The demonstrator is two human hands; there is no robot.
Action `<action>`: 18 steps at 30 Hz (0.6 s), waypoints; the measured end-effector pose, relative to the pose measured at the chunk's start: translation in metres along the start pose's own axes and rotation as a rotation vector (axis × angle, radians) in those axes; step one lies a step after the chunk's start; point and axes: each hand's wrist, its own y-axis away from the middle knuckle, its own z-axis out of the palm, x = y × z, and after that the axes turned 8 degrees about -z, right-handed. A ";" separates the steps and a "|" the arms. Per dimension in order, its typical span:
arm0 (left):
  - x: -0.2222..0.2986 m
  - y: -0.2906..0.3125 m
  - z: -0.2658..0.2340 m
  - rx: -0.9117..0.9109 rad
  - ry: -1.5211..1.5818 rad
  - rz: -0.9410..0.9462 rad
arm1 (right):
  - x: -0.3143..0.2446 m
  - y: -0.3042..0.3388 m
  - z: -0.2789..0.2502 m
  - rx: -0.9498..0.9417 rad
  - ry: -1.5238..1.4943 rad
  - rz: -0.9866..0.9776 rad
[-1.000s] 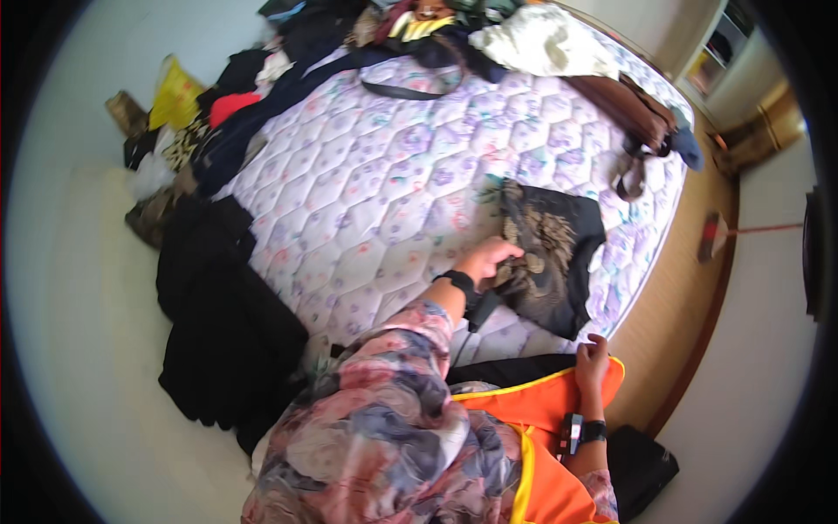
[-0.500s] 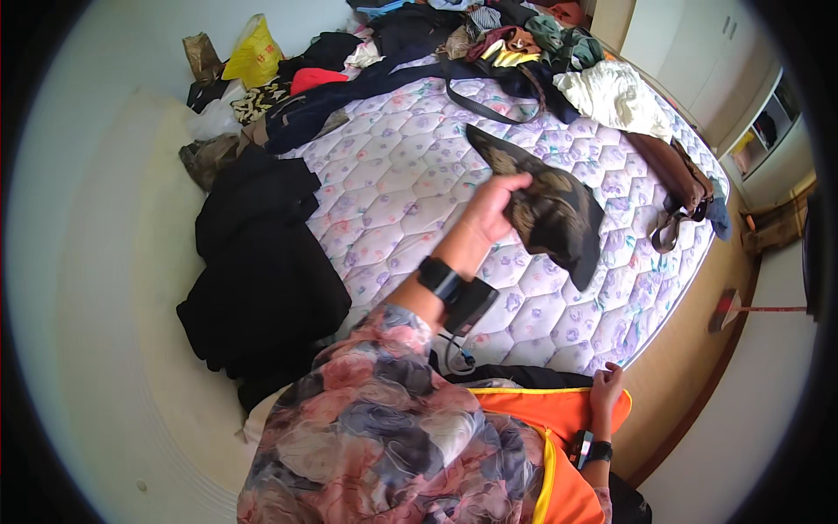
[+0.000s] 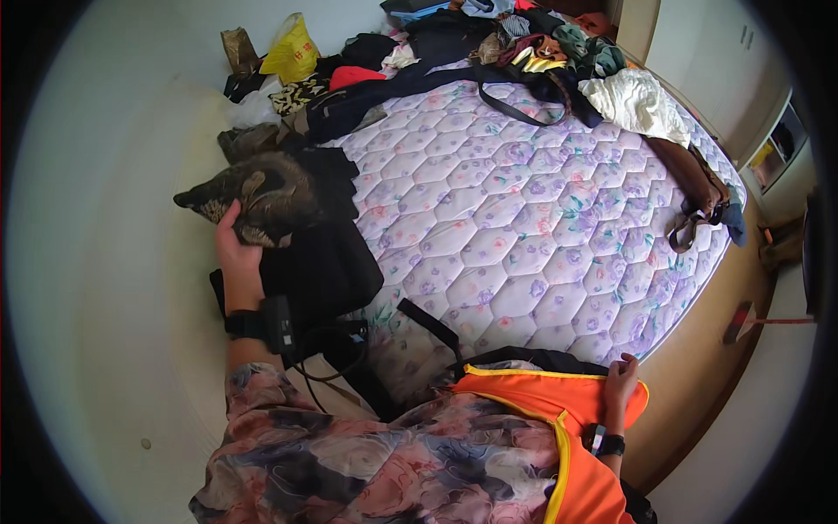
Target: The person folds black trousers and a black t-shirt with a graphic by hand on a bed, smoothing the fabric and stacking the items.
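Note:
My left hand grips a dark, brown-patterned brimmed hat, its thumb on top and the other fingers hidden beneath. The hat is held over black clothing piled along the left side of the bed, close to the wall. At the lower right, my right hand hangs beside an orange vest with yellow trim. Its fingers are loosely bent and slightly apart, with nothing visible between them. A black strap lies on the mattress ahead of my body.
The flowered mattress spreads across the middle. Heaped clothes line its far side, with a yellow plastic bag at far left. A white garment and a brown bag lie along the right edge. White cabinets stand beyond.
My left hand has carried the hat from above the middle of the mattress leftward to the black clothing. The view has shifted slightly. My right hand remains by the orange vest.

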 end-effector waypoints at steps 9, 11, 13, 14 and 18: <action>-0.009 0.073 -0.236 0.266 -0.305 -0.112 | 0.002 0.003 -0.002 0.027 -0.090 -0.025; 0.002 0.066 -0.252 0.049 -0.799 -0.009 | 0.005 0.005 -0.002 0.014 -0.078 -0.029; 0.020 0.065 -0.261 -0.114 -1.417 0.311 | 0.005 0.005 -0.002 0.015 -0.090 -0.038; 0.027 0.062 -0.253 -0.111 -1.587 0.392 | 0.004 0.005 -0.004 0.022 -0.096 -0.045; 0.056 0.071 -0.196 -0.003 -1.511 0.300 | -0.002 0.009 -0.007 0.066 -0.110 -0.035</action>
